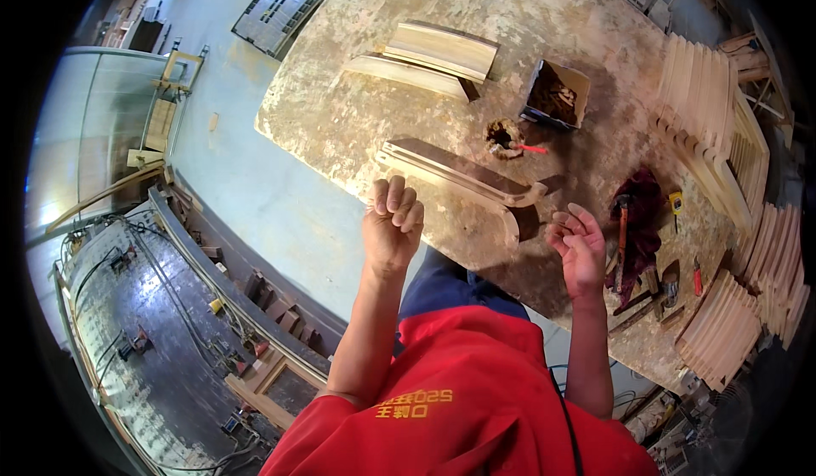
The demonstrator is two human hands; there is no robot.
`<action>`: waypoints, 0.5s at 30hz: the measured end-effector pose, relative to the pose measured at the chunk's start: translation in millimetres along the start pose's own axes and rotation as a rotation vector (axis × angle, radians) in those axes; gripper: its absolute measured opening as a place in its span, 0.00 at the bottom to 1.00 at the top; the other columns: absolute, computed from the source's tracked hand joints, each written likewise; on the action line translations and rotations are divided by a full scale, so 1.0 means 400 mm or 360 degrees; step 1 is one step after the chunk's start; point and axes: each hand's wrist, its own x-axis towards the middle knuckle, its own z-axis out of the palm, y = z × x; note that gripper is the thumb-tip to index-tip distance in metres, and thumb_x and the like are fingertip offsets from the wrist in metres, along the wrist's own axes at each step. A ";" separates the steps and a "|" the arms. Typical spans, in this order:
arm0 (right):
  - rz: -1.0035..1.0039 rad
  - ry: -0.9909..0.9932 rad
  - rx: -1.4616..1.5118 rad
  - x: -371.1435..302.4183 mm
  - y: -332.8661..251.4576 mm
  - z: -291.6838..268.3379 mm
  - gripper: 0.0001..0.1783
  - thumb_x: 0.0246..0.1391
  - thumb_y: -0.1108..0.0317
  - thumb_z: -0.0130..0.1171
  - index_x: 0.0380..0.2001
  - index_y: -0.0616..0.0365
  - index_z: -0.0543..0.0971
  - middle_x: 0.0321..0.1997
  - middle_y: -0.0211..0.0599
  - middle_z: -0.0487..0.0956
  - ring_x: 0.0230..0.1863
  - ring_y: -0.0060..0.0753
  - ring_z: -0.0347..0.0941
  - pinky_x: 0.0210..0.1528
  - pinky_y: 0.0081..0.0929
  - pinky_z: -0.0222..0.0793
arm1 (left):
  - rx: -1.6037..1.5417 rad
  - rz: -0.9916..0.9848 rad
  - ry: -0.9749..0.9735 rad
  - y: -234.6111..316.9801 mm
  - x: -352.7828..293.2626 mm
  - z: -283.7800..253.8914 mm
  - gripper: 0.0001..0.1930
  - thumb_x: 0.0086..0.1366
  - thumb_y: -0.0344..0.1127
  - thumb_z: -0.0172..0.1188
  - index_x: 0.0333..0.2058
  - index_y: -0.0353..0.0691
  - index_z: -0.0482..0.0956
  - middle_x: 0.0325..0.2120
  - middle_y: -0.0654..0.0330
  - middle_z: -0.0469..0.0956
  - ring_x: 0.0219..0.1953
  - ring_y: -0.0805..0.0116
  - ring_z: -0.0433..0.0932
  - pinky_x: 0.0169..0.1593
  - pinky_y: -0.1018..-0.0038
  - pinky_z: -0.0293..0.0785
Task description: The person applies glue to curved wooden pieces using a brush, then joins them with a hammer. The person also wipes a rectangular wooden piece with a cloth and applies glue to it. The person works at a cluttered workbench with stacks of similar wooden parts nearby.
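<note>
Left hand (395,225) near wood (450,172), open table (314,106) edge

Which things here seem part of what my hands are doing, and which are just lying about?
Likely in use:
- curved wooden piece, nearest left hand and right hand

Probably just lying about:
- dark red cloth
- box of small brown pieces
- red-handled tool at right

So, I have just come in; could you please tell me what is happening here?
A person in a red shirt stands at a worktable, with curved wooden pieces lying close in front. The left hand is curled closed near them; the right hand is partly open, to their right. No held thing shows in either. Farther across lie more wooden parts, and an open box stands to their right.
</note>
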 end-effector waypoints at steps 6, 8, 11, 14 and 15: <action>0.0132 0.0117 -0.0250 0.067 0.073 0.047 0.26 0.61 0.82 0.52 0.63 0.62 0.73 0.51 0.42 0.83 0.45 0.34 0.83 0.48 0.33 0.84 | 0.0120 0.0080 0.0300 0.009 0.120 0.037 0.17 0.60 0.09 0.54 0.26 0.44 0.66 0.30 0.65 0.69 0.38 0.70 0.73 0.56 0.75 0.78; 0.0179 0.0088 -0.0259 0.071 0.093 0.077 0.24 0.62 0.81 0.52 0.62 0.62 0.73 0.51 0.42 0.83 0.44 0.33 0.83 0.47 0.31 0.84 | 0.0093 0.0015 0.0182 0.045 0.147 0.026 0.21 0.53 0.03 0.50 0.27 0.44 0.68 0.36 0.64 0.74 0.47 0.67 0.76 0.65 0.71 0.75; 0.0150 0.0071 -0.0282 0.061 0.100 0.108 0.19 0.67 0.78 0.55 0.60 0.63 0.74 0.48 0.42 0.83 0.40 0.30 0.83 0.45 0.29 0.84 | 0.0167 0.0004 0.0213 0.062 0.169 0.023 0.20 0.54 0.04 0.47 0.29 0.43 0.69 0.40 0.63 0.76 0.49 0.68 0.77 0.64 0.69 0.76; -0.0182 0.0152 -0.0618 0.102 0.092 0.094 0.18 0.69 0.73 0.58 0.60 0.62 0.74 0.47 0.40 0.83 0.39 0.26 0.81 0.42 0.25 0.82 | 0.0109 -0.0052 0.0125 0.074 0.170 0.001 0.16 0.62 0.08 0.49 0.33 0.43 0.71 0.40 0.62 0.75 0.48 0.68 0.77 0.62 0.69 0.77; -0.0367 0.0167 -0.0687 0.125 0.081 0.095 0.21 0.68 0.73 0.62 0.61 0.62 0.73 0.44 0.36 0.81 0.37 0.21 0.78 0.39 0.22 0.79 | 0.0152 -0.0075 0.0105 0.062 0.175 -0.006 0.13 0.66 0.12 0.52 0.35 0.42 0.73 0.41 0.62 0.75 0.48 0.69 0.77 0.60 0.71 0.77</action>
